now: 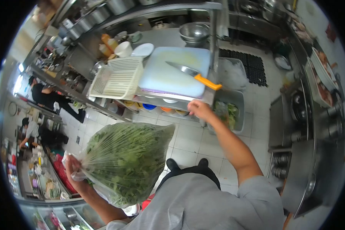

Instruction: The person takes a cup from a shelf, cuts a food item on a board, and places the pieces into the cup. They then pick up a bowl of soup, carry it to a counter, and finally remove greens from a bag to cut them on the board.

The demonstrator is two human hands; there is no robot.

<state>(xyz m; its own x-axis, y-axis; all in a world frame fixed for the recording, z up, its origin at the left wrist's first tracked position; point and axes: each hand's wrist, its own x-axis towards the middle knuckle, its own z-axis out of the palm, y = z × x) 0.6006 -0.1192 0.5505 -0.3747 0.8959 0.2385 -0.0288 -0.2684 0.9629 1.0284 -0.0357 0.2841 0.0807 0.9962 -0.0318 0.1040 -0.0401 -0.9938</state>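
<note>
My left hand (73, 164) is closed round the gathered neck of a clear plastic bag. Leafy greens (128, 157) fill this bag, which hangs in front of my body on the left. At the front edge of the steel counter, my right hand (199, 109) has its fingers curled in, and nothing shows in them. Beyond it, a knife (186, 69) with an orange handle lies on a pale blue cutting board (172, 82), the handle jutting past the board's right side. A cream slotted rack (120, 76) stands left of the board.
Grey bins (239, 115) stand on the floor right of the counter, one with green scraps inside. Metal bowls (194, 31) sit at the counter's back. Two people work at the far left, one in dark clothes (44, 94). Steel cabinets (308, 176) line the right.
</note>
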